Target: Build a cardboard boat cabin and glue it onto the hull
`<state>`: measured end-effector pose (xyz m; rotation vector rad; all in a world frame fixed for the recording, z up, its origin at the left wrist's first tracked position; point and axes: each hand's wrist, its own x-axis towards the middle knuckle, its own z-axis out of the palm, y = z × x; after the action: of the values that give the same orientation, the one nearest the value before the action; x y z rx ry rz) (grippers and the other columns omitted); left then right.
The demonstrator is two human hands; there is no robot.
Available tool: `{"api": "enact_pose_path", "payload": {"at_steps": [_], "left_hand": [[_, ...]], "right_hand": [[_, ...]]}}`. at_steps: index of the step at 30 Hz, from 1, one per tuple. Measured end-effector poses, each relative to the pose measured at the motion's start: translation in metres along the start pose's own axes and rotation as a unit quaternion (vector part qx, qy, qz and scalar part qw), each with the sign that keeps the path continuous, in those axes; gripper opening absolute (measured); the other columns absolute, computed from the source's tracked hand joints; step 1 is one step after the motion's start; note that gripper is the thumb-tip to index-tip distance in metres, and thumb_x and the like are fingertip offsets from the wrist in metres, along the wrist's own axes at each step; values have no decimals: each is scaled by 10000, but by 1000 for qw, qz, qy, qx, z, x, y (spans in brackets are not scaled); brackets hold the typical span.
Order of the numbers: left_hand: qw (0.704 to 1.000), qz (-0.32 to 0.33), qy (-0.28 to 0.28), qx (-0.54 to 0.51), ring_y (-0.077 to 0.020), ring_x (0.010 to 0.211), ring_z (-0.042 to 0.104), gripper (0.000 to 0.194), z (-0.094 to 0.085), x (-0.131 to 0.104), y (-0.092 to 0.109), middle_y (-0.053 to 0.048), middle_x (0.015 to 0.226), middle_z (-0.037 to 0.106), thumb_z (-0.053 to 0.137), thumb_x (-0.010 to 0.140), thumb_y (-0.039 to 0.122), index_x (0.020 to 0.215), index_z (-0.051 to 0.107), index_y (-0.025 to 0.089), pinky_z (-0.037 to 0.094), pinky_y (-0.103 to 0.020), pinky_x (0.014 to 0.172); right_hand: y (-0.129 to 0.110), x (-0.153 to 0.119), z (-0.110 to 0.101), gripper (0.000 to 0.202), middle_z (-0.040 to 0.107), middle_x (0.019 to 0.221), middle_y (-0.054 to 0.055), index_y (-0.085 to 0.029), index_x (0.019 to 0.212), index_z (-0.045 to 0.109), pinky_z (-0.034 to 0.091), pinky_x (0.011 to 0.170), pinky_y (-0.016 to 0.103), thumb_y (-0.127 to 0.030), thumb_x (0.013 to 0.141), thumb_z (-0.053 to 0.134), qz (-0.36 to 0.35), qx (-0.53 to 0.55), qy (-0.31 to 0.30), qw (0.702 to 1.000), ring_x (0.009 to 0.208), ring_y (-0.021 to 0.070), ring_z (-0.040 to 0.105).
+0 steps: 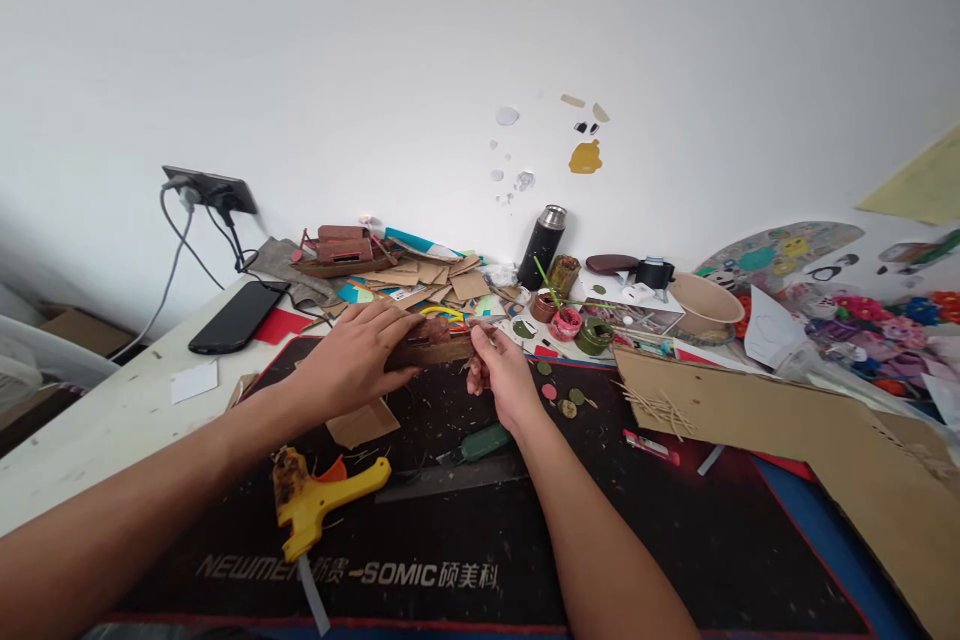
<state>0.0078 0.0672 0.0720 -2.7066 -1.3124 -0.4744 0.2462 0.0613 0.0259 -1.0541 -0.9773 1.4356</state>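
A small brown cardboard model boat [435, 348] with a reddish-brown top sits between my hands above the black mat. My left hand [367, 352] holds its left end, fingers over the top and thumb along the near side. At the right end, my right hand [501, 372] is closed with curled fingertips around the model; the exact grip is partly hidden. Below them on the mat lie a yellow hot glue gun [319, 500], a green-handled cutter [484, 442] and a clear ruler [450, 480]. A cardboard piece [364, 423] rests under my left wrist.
Behind stand a finished-looking model boat [345, 252], cardboard scraps [442, 275], a black thermos [541, 245] and paint jars [566, 323]. Thin sticks [660, 408] lie on a cardboard sheet [750, 410] at right. A phone [238, 316] lies left, below the wall socket [210, 190].
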Motion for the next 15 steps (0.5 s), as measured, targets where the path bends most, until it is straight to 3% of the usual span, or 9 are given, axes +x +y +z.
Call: {"api": "enact_pose_path", "payload": {"at_steps": [7,15], "left_hand": [[999,-13,-16,-30,-383,1363,594,559,4,-1,-6,-158,1435,697,684,932,452,1431,625,208,439,-546,1148],[995,-9,-77,-69,-368,1333,633,601,15,4,-10,-156,1429,710,694,905,450,1445,637,190,473,-508,1145]], "right_hand": [[-6,2,-4,783,535,541,-101,-195,1160,686,330,373,200,-846,735,780,-7,23,28,999,383,115,545],[-8,7,-9,741,485,523,-103,-204,1029,706,311,360,221,-864,702,791,-39,32,79,996,367,110,496]]}}
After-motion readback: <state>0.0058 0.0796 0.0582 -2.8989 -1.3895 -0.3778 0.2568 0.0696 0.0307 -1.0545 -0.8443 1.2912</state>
